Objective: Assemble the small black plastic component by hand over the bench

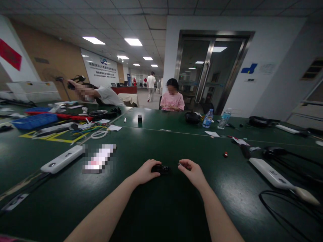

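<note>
A person's left hand (146, 172) grips a small black device (163, 169) on the green table (156, 143), thumb and fingers around its near end, apparently to steady it while leaving the far end exposed. Just beside that end, the right hand (193, 171) pinches a tiny piece (179, 164), too small to identify, probably at the fingertips for fine control. A phone (99, 159) lies to the left, apart from both hands.
</note>
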A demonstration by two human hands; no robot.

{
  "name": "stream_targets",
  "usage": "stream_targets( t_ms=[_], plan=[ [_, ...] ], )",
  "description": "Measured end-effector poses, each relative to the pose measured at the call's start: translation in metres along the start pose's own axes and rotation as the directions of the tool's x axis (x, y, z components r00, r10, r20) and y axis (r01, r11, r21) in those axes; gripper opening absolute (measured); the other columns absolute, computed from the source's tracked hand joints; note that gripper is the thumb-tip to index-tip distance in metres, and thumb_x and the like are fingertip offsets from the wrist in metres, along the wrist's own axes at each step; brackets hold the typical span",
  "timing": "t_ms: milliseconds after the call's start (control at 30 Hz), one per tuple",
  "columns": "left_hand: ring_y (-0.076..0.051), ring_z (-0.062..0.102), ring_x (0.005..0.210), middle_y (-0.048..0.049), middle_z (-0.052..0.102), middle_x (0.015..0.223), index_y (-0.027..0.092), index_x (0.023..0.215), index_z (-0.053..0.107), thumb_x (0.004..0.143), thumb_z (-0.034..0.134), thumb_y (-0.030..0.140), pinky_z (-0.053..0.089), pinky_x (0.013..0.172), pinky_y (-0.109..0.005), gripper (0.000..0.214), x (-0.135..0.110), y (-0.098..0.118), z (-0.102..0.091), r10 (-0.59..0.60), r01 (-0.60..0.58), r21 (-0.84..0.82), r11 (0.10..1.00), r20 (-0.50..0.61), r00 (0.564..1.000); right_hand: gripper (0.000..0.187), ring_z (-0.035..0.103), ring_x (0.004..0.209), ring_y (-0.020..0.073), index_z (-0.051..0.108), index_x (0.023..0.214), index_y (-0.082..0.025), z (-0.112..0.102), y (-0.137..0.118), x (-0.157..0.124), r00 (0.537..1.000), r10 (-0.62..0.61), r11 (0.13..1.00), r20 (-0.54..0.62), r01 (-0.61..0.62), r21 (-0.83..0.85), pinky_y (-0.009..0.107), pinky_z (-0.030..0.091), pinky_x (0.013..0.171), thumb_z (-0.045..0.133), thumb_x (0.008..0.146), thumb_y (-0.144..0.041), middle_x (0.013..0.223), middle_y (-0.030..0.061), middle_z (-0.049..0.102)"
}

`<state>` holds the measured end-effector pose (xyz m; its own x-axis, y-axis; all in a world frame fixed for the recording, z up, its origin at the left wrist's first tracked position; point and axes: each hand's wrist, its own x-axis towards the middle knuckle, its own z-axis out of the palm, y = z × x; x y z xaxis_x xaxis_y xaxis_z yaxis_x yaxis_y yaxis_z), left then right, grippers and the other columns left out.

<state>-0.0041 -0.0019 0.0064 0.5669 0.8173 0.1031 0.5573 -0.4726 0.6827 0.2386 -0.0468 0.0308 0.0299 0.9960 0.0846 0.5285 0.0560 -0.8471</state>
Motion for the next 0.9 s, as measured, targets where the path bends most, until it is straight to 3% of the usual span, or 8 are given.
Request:
stream_targets(
  t_ms=[300, 533, 733, 900],
  plan=[
    [-0.021, 0.048, 0.107, -0.0053, 0.054, 0.114, 0.025, 0.114, 0.051, 0.072, 0.06, 0.033, 0.037, 0.094, -0.038, 0.044, -0.002, 0.007, -0.002, -0.025, 0.025, 0.002, 1.0, 0.003, 1.0, 0.024, 0.058, 0.088, 0.018, 0.062, 0.093, -0.022, 0.011, 0.001, 0.0, 0.997, -0.011, 1.0, 0.074, 0.011, 0.002, 0.034, 0.042, 0.082, 0.06, 0.072, -0.033, 0.09, 0.0005, 0.064],
    [-0.022, 0.047, 0.108, -0.006, 0.054, 0.114, 0.024, 0.113, 0.052, 0.071, 0.06, 0.032, 0.035, 0.095, -0.037, 0.043, -0.001, 0.007, 0.0, -0.014, 0.014, 0.015, 1.0, -0.007, 1.0, 0.021, 0.057, 0.097, 0.0183, 0.056, 0.097, -0.024, 0.014, -0.004, -0.003, 0.997, -0.056, 0.997, 0.051, 0.053, 0.052, 0.031, 0.044, 0.081, 0.05, 0.08, -0.035, 0.1, 0.0005, 0.062],
    [-0.021, 0.048, 0.106, -0.0051, 0.055, 0.112, 0.024, 0.112, 0.052, 0.072, 0.059, 0.033, 0.036, 0.093, -0.036, 0.042, -0.002, 0.004, 0.0, -0.005, 0.006, 0.013, 1.0, -0.005, 1.0, 0.018, 0.062, 0.083, 0.0191, 0.052, 0.096, -0.027, 0.016, -0.007, -0.006, 0.995, 0.058, 0.998, 0.082, -0.057, -0.014, 0.032, 0.046, 0.07, 0.046, 0.082, -0.036, 0.088, 0.0002, 0.066],
    [-0.021, 0.048, 0.106, -0.0057, 0.055, 0.112, 0.023, 0.112, 0.052, 0.072, 0.059, 0.031, 0.036, 0.094, -0.036, 0.042, -0.002, 0.005, 0.0, -0.006, 0.006, 0.017, 1.0, -0.005, 1.0, 0.018, 0.063, 0.082, 0.0193, 0.051, 0.096, -0.027, 0.017, -0.005, -0.005, 0.996, 0.068, 0.998, 0.063, -0.067, -0.013, 0.031, 0.047, 0.066, 0.046, 0.081, -0.035, 0.089, 0.0009, 0.065]
  ],
)
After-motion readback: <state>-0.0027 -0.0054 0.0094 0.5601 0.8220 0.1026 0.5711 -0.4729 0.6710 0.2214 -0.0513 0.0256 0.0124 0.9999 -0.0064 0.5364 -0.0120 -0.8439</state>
